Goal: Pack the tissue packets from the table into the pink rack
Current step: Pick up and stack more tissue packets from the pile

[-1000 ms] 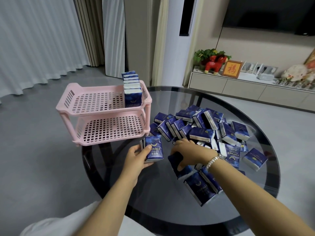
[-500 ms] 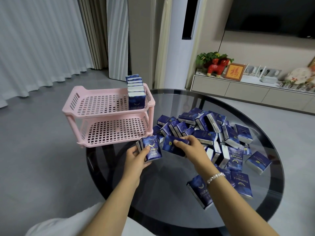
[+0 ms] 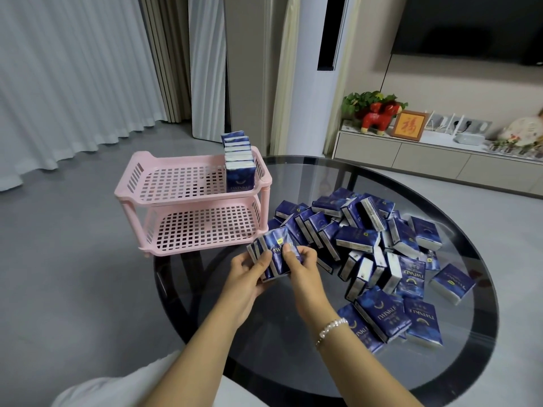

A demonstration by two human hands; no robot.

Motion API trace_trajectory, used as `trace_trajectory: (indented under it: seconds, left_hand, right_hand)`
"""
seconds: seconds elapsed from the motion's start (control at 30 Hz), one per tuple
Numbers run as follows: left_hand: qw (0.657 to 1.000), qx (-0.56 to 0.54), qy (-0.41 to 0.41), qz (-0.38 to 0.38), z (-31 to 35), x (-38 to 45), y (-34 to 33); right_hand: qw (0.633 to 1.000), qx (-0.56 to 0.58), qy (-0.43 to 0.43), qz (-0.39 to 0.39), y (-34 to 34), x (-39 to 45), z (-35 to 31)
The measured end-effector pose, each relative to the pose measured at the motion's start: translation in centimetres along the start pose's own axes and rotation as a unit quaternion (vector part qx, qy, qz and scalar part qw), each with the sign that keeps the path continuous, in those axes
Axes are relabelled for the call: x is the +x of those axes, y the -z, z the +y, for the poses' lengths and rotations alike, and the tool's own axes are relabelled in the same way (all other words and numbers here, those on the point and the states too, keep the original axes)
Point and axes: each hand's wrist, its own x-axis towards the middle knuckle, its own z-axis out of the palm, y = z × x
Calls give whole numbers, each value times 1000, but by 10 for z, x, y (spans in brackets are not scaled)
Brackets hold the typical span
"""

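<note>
Tissue packets (image 3: 238, 167) stand in one short row at the right end of the pink rack's (image 3: 164, 183) top tier, and its lower tier holds none, so I judge the packing barely begun. My left hand (image 3: 249, 273) and right hand (image 3: 299, 267) pinch a small bundle (image 3: 274, 254) between curled fingers just before the rack. The big heap (image 3: 379, 254) on the desk (image 3: 293, 362) is still to pack.

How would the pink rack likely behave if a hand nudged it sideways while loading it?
The pink rack looks like thin perforated plastic, so probably light and easy to slide on the glass table. Its only packets stand on the top tier at one end, so it may tip.
</note>
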Motion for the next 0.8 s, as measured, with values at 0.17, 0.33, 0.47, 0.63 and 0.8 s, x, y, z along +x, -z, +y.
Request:
trace_trajectory:
  seconds: [0.17, 0.33, 0.47, 0.63, 0.8]
  left_hand:
    - [997, 64, -24, -27, 9, 2, 11]
    - [975, 192, -43, -102, 16, 7, 35]
    - [915, 384, -16, -124, 15, 8, 53]
    - [857, 503, -53, -93, 13, -2, 55]
    - [837, 539, -65, -76, 11, -8, 52]
  right_hand:
    - [993, 56, -27, -100, 8, 6, -9]
    - [950, -75, 14, -304, 37, 18, -26]
    - [897, -278, 56, -339, 41, 26, -21]
    - [873, -354, 79, -326, 42, 30, -18]
    - [868, -359, 93, -331, 40, 32, -21]
